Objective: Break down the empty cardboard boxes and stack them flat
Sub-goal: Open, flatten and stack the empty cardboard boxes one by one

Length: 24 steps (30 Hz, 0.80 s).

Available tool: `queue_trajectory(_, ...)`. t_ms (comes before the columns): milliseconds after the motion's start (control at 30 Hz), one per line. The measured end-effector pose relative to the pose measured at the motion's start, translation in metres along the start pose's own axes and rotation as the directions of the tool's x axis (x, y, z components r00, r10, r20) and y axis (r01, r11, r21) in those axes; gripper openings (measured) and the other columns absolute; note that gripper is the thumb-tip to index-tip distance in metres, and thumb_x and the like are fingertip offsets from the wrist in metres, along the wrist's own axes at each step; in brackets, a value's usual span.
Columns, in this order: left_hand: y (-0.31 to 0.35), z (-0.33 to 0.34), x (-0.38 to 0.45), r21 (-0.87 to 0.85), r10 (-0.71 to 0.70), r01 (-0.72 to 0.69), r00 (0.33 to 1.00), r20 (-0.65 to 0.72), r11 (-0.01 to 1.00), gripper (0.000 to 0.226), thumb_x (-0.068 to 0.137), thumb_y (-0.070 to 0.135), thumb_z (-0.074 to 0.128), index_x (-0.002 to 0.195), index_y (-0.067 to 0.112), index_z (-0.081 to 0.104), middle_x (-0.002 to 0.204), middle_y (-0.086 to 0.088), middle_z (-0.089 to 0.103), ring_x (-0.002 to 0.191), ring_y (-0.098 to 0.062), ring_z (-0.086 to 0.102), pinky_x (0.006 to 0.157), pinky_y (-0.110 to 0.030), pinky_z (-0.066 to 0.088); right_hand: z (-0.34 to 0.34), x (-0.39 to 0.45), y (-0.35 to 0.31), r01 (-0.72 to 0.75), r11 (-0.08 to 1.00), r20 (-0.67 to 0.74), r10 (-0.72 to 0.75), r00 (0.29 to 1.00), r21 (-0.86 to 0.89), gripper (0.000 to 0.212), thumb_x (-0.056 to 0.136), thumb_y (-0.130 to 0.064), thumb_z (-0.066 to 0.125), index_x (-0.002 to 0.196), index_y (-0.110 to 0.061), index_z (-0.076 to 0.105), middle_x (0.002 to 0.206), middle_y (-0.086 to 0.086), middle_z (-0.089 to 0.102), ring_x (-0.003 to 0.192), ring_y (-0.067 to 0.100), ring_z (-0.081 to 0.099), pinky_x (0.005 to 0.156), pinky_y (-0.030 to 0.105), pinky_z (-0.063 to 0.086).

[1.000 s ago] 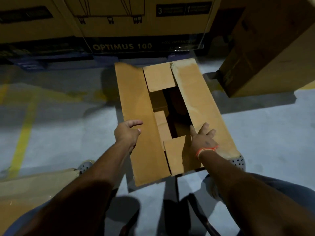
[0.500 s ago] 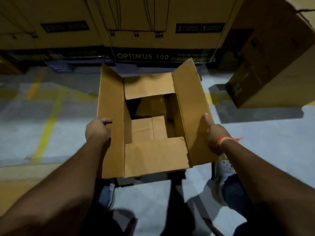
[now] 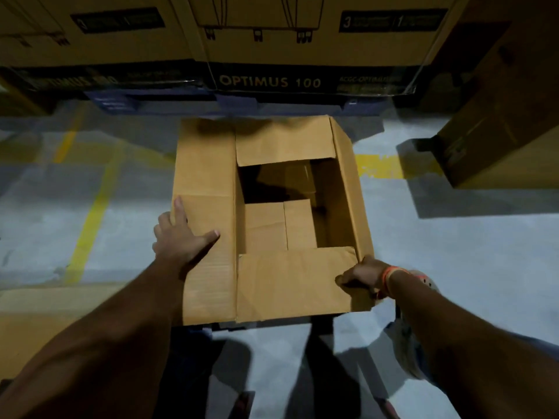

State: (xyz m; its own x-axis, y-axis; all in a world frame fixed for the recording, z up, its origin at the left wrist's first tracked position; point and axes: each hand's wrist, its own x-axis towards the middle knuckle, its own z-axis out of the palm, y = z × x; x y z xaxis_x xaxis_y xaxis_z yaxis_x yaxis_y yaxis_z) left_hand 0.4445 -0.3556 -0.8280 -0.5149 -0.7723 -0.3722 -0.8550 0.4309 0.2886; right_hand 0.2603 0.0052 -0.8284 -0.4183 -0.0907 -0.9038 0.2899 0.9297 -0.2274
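This place looks like a warehouse or a storage hall. The floor (image 3: 453, 252) is grey painted concrete with yellow lines (image 3: 90, 219) (the kind that marks lanes or zones), and large printed cartons (image 3: 302, 40), one marked "OPTIMUS 100", stand in a row on a blue pallet (image 3: 236, 102). Another big carton (image 3: 499, 116) stands at the right.

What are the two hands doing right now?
Left hand: open, fingers spread flat on the cardboard box.
Right hand: curled, gripping the box's near right corner.
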Motion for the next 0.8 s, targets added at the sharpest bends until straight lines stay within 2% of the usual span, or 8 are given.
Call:
queue_trajectory(100, 0.007, 0.019, 0.009, -0.199, 0.019, 0.006, 0.992, 0.122, 0.980, 0.132, 0.071, 0.073, 0.076, 0.160, 0.033, -0.012, 0.162, -0.016, 0.012, 0.148, -0.040, 0.015, 0.120, -0.056, 0.022, -0.009, 0.016, 0.000, -0.030, 1.000, -0.069, 0.029, 0.997, -0.004, 0.060, 0.075, -0.040, 0.083, 0.120, -0.005, 0.063, 0.103, 0.011, 0.067, 0.086, 0.027, 0.064, 0.058, 0.029, 0.048)
queue_trajectory(300, 0.038, 0.047, 0.018, -0.411, 0.156, -0.053, 0.963, 0.221, 0.910, 0.127, 0.063, 0.095, 0.056, 0.161, 0.039, -0.004, 0.168, 0.001, 0.004, 0.154, -0.033, 0.012, 0.123, -0.057, 0.020, -0.016, 0.028, 0.012, -0.039, 0.996, -0.233, 0.056, 0.971, 0.081, 0.073, 0.070, -0.038, 0.085, 0.127, -0.006, 0.053, 0.106, 0.013, 0.066, 0.090, 0.029, 0.065, 0.079, 0.041, 0.057)
queue_trajectory(367, 0.034, 0.050, 0.022, -0.362, 0.156, -0.064, 0.961, 0.231, 0.930, 0.120, 0.067, 0.095, 0.050, 0.162, 0.037, 0.006, 0.169, 0.001, -0.001, 0.154, -0.035, 0.010, 0.122, -0.058, 0.020, -0.013, 0.024, 0.009, -0.024, 0.999, -0.299, 0.033, 0.954, 0.035, 0.081, 0.066, -0.042, 0.086, 0.129, -0.011, 0.045, 0.116, 0.014, 0.060, 0.100, 0.033, 0.062, 0.085, 0.046, 0.057)
queue_trajectory(433, 0.025, 0.049, 0.025, -0.316, 0.125, -0.046, 0.964, 0.235, 0.948, 0.114, 0.070, 0.093, 0.045, 0.161, 0.030, 0.017, 0.166, -0.010, 0.008, 0.150, -0.039, 0.023, 0.120, -0.057, 0.027, -0.004, 0.020, 0.004, 0.036, 0.982, -0.389, -0.106, 0.915, -0.183, 0.096, 0.066, -0.046, 0.084, 0.140, -0.016, 0.030, 0.139, 0.018, 0.042, 0.125, 0.040, 0.048, 0.102, 0.053, 0.049)
queue_trajectory(533, 0.019, 0.046, 0.021, -0.144, 0.089, -0.062, 0.978, 0.188, 0.988, 0.094, 0.088, 0.069, 0.057, 0.157, 0.014, 0.026, 0.153, -0.024, 0.032, 0.138, -0.045, 0.040, 0.114, -0.050, 0.036, 0.014, 0.010, -0.010, 0.155, 0.780, -0.351, -0.437, 0.828, -0.607, 0.111, 0.081, -0.053, 0.072, 0.160, -0.018, 0.002, 0.166, 0.016, -0.006, 0.153, 0.040, 0.002, 0.122, 0.053, 0.023)
queue_trajectory(600, 0.027, 0.046, 0.008, 0.005, 0.174, -0.177, 0.969, 0.174, 0.984, 0.087, 0.094, 0.052, 0.063, 0.159, 0.012, 0.022, 0.157, -0.029, 0.025, 0.145, -0.048, 0.028, 0.117, -0.051, 0.031, 0.023, 0.004, -0.020, 0.240, 0.650, -0.259, -0.574, 0.777, -0.722, 0.098, 0.090, -0.059, 0.058, 0.162, -0.023, 0.001, 0.166, 0.013, -0.020, 0.154, 0.036, -0.013, 0.123, 0.053, 0.010)
queue_trajectory(700, 0.054, 0.049, -0.024, 0.170, 0.344, -0.392, 0.903, 0.256, 0.904, 0.087, 0.098, 0.055, 0.055, 0.163, 0.028, 0.004, 0.169, -0.019, -0.011, 0.155, -0.042, -0.004, 0.122, -0.059, 0.013, 0.029, 0.001, -0.026, 0.283, 0.505, -0.105, -0.610, 0.785, -0.815, 0.079, 0.098, -0.063, 0.038, 0.161, -0.024, 0.011, 0.168, 0.007, -0.017, 0.153, 0.030, -0.020, 0.123, 0.055, 0.000)
queue_trajectory(800, 0.081, 0.056, -0.060, 0.232, 0.461, -0.590, 0.774, 0.433, 0.773, 0.074, 0.102, 0.058, 0.040, 0.163, 0.030, 0.008, 0.171, -0.006, 0.003, 0.156, -0.034, -0.008, 0.123, -0.060, -0.001, 0.032, -0.005, -0.025, 0.309, 0.490, -0.023, -0.560, 0.828, -0.815, 0.077, 0.100, -0.064, 0.031, 0.161, -0.022, 0.013, 0.170, 0.004, 0.004, 0.156, 0.027, -0.008, 0.124, 0.054, 0.001)
